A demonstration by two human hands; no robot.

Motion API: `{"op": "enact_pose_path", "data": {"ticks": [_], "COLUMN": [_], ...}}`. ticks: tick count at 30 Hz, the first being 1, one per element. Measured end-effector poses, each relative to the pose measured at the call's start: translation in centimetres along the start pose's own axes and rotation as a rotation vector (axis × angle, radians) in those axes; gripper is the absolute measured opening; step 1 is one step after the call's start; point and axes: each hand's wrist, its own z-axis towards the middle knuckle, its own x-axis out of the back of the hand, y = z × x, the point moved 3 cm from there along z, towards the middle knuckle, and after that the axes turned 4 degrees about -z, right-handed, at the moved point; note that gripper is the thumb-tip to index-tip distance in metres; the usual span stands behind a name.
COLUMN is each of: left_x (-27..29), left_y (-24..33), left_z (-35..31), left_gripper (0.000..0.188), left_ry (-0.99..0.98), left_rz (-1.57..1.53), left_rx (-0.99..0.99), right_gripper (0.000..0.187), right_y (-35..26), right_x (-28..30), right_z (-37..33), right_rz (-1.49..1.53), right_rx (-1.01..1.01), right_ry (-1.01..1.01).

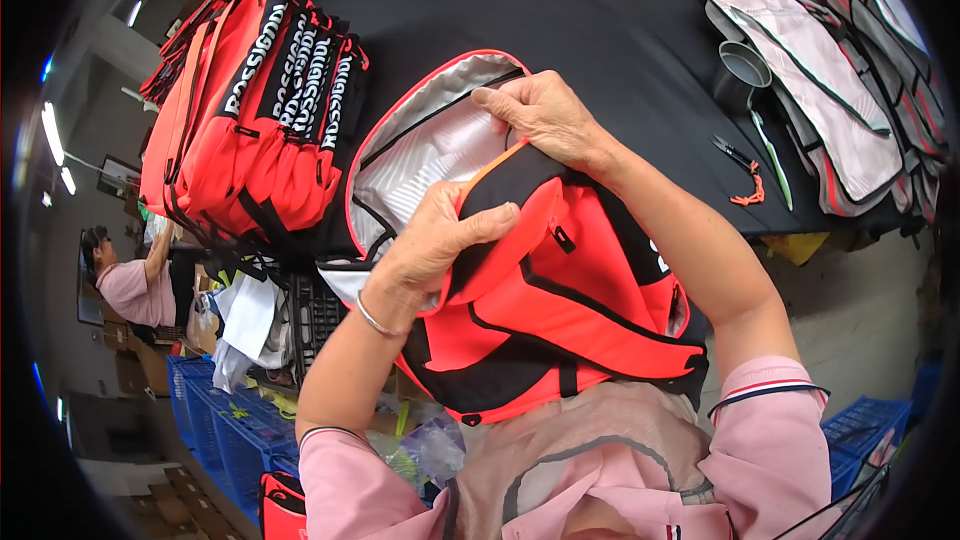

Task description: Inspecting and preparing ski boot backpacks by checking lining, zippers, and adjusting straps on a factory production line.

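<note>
A red and black backpack (580, 245) lies against my front at the table edge, its top unzipped and its pale lining (425, 168) showing. My left hand (440, 240) grips the rim of the opening, thumb on the outside and fingers out of sight inside. Across from it, my right hand (555, 120) pinches the far side of the same rim between thumb and fingers. A strip of orange edging (490, 178) runs along the rim between both hands. The flap of the bag stands folded back toward the left.
Several similar red backpacks (210, 155) are stacked on the left of the black table (610, 20). To the right lie small snips (735, 152), a green-and-white pen-like tool (772, 160), a metal cup (745, 65) and grey panels (810, 90). Blue crates (235, 440) stand below; another person (140, 290) works far left.
</note>
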Motion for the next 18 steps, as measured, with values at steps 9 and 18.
{"op": "enact_pose_path", "data": {"ticks": [9,18], "left_x": [12.0,18.9], "left_y": [6.9,1.2], "left_z": [-3.7,-9.8], "left_gripper": [0.106,0.114], "left_ry": [-0.071,0.043], "left_rz": [1.225,0.55], "left_rx": [-0.131,-0.124], "right_gripper": [0.048,0.046], "right_y": [-0.5,-0.4], "right_x": [4.8,4.3], "right_z": [-2.1,-0.9], "right_rz": [0.27,0.154], "right_rx": [-0.068,-0.092], "right_ry": [0.101,0.096]}}
